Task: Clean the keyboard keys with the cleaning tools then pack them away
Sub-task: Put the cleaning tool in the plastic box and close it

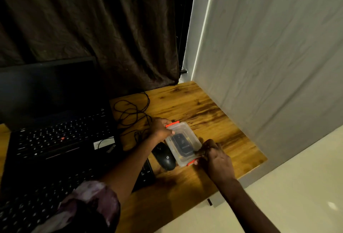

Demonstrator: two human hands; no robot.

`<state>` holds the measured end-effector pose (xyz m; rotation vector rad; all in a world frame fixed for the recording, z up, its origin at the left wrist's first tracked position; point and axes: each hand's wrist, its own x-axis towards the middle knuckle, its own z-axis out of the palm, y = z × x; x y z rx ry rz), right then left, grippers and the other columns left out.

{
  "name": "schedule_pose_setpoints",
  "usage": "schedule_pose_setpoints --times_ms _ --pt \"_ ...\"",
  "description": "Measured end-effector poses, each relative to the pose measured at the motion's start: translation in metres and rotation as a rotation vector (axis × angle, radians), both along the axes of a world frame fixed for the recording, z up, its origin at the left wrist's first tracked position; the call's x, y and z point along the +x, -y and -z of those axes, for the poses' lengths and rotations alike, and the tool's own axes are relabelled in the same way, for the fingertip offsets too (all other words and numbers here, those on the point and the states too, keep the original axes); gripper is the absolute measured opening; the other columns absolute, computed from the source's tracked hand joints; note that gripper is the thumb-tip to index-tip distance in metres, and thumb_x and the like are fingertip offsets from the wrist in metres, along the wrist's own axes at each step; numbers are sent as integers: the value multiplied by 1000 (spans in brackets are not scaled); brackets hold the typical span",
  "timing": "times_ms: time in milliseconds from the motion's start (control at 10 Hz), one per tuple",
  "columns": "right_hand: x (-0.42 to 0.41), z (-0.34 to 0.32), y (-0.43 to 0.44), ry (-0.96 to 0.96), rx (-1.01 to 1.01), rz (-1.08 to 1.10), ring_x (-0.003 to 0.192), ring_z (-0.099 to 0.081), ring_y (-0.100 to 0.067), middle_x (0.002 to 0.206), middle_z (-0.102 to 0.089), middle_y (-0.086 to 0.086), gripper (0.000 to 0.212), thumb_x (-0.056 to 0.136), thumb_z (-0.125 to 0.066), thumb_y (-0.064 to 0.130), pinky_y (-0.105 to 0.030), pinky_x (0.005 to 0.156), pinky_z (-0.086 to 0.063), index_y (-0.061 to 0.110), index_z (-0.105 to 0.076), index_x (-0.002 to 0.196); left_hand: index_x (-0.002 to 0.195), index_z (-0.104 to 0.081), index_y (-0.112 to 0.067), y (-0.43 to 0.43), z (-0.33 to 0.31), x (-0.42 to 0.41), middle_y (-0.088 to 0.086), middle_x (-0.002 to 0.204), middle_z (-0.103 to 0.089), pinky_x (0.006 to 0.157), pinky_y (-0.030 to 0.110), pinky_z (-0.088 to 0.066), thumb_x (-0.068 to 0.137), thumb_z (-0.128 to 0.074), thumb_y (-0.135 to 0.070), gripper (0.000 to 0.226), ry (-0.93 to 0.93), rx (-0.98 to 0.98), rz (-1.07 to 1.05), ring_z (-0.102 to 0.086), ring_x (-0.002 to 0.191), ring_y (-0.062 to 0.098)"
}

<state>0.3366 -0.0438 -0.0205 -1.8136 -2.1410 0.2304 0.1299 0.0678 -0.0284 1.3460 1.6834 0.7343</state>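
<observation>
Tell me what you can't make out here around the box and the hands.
Head view:
- Dark item inside the clear box: blurred through plastic, which tool is unclear.
- Near orange clip: motion blur and the right hand hide whether it's latched.
- Far end: left hand covers it.
- Keyboard: left arm and sleeve cover it; frame edge crops it.

left hand [160,128]: arm stretched forward, fingers curled over the far end of the clear box [188,133] | right hand [218,158]: wrist bent inward, fingers blurred, apparently pinching its near end
</observation>
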Motion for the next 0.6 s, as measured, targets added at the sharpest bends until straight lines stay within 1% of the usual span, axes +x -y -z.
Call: schedule_pose_setpoints --times_ms 100,200,300,400,500,600 --pt "-2 -2 -3 -12 12 -8 102 -58 -20 111 -59 2 40 78 -78 25 -33 79 -55 17 -60 113 123 -65 -4 4 -4 0 16 122 -65 71 26 -47 77 -80 -1 49 -12 23 7 -63 108 28" --pt "-4 -5 -1 -38 14 -4 99 -63 -24 106 -64 -3 40 75 -80 22 -33 77 -51 13 -62 109 120 -68 -8 8 -8 2 10 118 -69 71 26 -48 77 -80 -3 45 -47 52 5 -65 101 21" --pt "-3 -4 0 -46 -9 1 105 -61 -21 110 -64 -2 38 80 -76 27 -31 82 -49 15 -60 112 119 -71 -15 12 -8 2 4 118 -70 73 23 -46 79 -80 -11 41 -118 86 7 -65 101 17" --pt "-3 -7 1 -28 -23 4 108 -60 -21 112 -63 -2 32 85 -71 28 -30 85 -47 17 -58 112 125 -68 -19 21 -10 2 2 124 -68 77 21 -44 86 -74 -19 39 -180 126 20 -64 108 18" --pt "-4 -9 -1 84 -121 -42 118 -54 -20 124 -57 -3 33 94 -59 28 -29 95 -44 19 -50 124 142 -52 -24 31 -13 2 1 137 -59 89 24 -41 97 -61 -31 47 -286 191 69 -56 122 20" --pt "0 -18 -13 123 -239 -37 118 -53 -20 129 -54 -3 38 93 -56 33 -33 100 -44 25 -48 129 152 -35 -29 47 -3 -6 5 142 -54 99 36 -44 99 -51 -47 58 -282 199 76 -51 127 26"
